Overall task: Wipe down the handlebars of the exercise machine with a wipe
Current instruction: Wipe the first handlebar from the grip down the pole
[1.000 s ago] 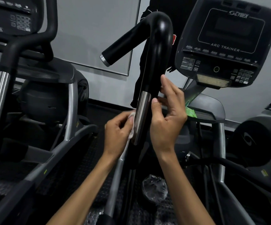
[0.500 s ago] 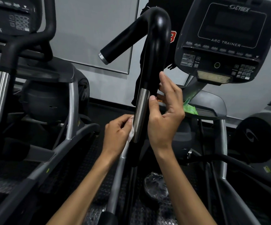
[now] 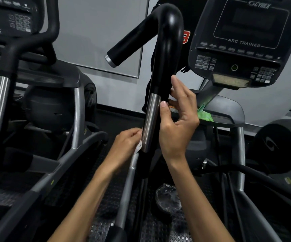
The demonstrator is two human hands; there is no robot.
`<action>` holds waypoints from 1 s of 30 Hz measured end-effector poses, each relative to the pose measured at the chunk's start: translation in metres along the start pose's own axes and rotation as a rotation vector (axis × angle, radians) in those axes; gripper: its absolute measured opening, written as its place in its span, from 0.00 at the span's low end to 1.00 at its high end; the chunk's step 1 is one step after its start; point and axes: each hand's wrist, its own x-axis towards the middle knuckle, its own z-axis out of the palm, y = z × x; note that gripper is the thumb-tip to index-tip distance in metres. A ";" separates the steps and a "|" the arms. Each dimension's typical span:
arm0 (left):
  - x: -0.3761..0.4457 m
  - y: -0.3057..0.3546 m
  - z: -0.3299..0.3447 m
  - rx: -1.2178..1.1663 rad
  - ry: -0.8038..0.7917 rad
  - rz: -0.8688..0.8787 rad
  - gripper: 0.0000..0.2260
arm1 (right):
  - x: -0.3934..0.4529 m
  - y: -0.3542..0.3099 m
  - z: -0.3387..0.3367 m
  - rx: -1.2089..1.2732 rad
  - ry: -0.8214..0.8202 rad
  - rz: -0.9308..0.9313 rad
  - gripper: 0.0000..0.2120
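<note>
Handlebar (image 3: pixel 165 55): black, hooked over at the top, with a steel sleeve (image 3: pixel 150 122) below the black part; it stands upright between the two hands, in front of the console (image 3: pixel 245 41). Wipe (image 3: pixel 139 145): white, only a small edge showing, pinched in the left hand (image 3: pixel 126 145) and pressed against the left side of the sleeve near its lower end. Left grip: closed on the wipe. Right hand (image 3: pixel 177 124): thumb laid on the right side of the sleeve, fingers extended upward beside the black part; grip loose and half open, steadying the bar, not wrapped round it. Change over the last second: slight. The left hand with the wipe has kept to the lower end of the sleeve, shifting only a little against it; the right hand has held its place at the joint of sleeve and black part; the view has tipped a little upward. Meaning for the task, as a judgement: the wiping is under way on the steel section only, in short strokes; the black upper run and the hooked end look not yet reached, so most of the bar is left. Green packet (image 3: pixel 204 116): lying on the machine's shelf behind the right hand, untouched.
</note>
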 end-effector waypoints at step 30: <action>0.006 0.003 0.018 -0.524 -0.173 -0.224 0.19 | -0.072 0.061 -0.035 0.173 -0.133 0.700 0.09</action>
